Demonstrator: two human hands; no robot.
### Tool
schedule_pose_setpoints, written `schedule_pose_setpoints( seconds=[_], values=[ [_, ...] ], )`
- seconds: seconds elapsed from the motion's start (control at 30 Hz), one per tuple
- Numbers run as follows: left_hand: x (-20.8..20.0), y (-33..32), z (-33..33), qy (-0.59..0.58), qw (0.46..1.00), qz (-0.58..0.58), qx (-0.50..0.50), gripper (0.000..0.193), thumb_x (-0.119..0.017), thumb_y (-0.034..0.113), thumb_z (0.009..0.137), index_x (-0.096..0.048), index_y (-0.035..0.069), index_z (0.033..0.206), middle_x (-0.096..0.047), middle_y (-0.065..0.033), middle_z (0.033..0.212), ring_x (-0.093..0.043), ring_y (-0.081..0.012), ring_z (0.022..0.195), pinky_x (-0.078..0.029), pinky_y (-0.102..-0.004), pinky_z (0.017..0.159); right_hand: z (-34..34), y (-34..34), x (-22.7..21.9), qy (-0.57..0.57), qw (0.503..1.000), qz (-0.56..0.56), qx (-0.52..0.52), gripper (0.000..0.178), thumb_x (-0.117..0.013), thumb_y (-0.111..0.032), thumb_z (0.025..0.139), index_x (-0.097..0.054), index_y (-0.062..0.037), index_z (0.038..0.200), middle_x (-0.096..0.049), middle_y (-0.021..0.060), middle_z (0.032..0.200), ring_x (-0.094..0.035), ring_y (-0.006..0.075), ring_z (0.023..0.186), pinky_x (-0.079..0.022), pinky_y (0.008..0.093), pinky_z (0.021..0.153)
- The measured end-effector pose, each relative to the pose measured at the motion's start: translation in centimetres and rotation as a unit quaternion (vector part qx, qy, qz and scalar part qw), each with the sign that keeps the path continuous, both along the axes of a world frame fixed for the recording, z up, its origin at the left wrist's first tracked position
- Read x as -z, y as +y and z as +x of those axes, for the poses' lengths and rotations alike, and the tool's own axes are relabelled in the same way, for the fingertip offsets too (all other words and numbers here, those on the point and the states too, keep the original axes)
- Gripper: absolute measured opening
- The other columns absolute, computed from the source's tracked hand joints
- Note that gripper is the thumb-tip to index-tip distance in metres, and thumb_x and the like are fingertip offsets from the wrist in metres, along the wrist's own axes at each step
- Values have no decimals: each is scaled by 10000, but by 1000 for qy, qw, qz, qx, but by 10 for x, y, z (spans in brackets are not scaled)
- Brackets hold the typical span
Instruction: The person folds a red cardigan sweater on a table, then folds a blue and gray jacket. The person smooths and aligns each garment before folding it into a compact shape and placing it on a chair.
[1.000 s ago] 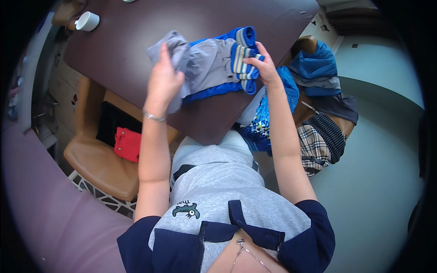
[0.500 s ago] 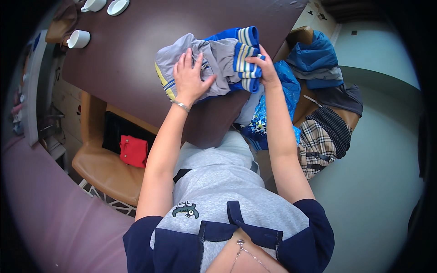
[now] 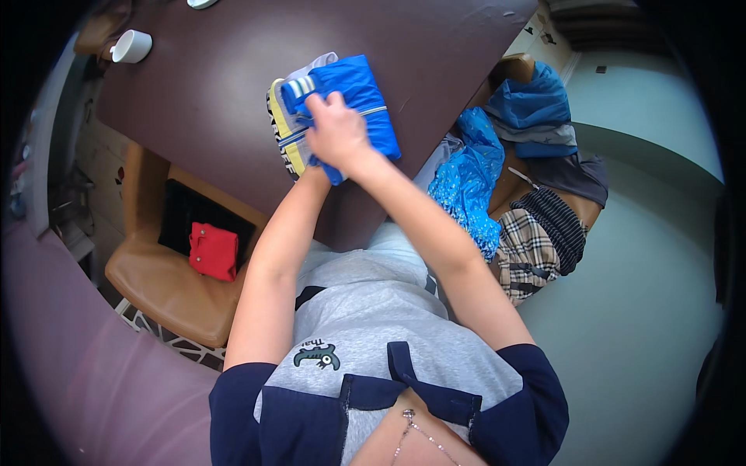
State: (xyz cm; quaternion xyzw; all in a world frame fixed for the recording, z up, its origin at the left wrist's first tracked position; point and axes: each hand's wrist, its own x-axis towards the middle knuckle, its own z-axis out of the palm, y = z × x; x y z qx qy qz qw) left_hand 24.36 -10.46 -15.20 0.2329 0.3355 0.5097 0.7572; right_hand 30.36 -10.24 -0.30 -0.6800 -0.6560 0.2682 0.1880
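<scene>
A jacket (image 3: 361, 89) in blue, grey and yellow, with striped ribbed trim, lies folded on the dark brown table (image 3: 198, 147). Its bright blue part is on top, and the grey and yellow part shows at the left. My right hand (image 3: 339, 132) reaches across the blue cloth to the left, fingers curled over the striped trim and a little blurred. Beneath it, my left hand is hidden by the jacket and the right hand; only its wrist (image 3: 315, 172) shows, at the jacket's near edge.
A white cup (image 3: 130, 47) stands at the table's far left. A blue patterned garment (image 3: 470, 186), a plaid garment (image 3: 528, 245) and other clothes (image 3: 532, 105) lie on a chair to the right. On the left, a tan chair (image 3: 167, 287) holds a red folded item (image 3: 214, 251).
The jacket's right part with the striped trim has been folded over to the left, turning blue cloth up. My right hand moved left with it; my left hand went from lying spread to hidden.
</scene>
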Motion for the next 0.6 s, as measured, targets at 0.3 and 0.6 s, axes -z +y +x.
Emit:
schedule_pose_setpoints(
  seconds=[0.3, 0.6],
  values=[
    [-7, -1, 6, -309, 950, 8, 47, 343, -504, 322, 817, -438, 173, 1119, -486, -45, 1024, -485, -231, 1027, -373, -359, 899, 3, 3, 0, 52, 998, 26, 9, 313, -623, -107, 689, -528, -59, 983, -572, 202, 919, -593, 384, 797, -504, 407, 728],
    [-92, -7, 1, 678, 659, 327, 3, 572, -710, 187, 621, -477, 13, 1113, -504, -159, 991, -500, -319, 949, -417, -412, 817, 98, 2, 2, 511, 839, -4, 189, 380, -626, 9, 667, -537, 11, 1037, -618, 90, 901, -601, 152, 802, -495, 254, 706]
  ],
)
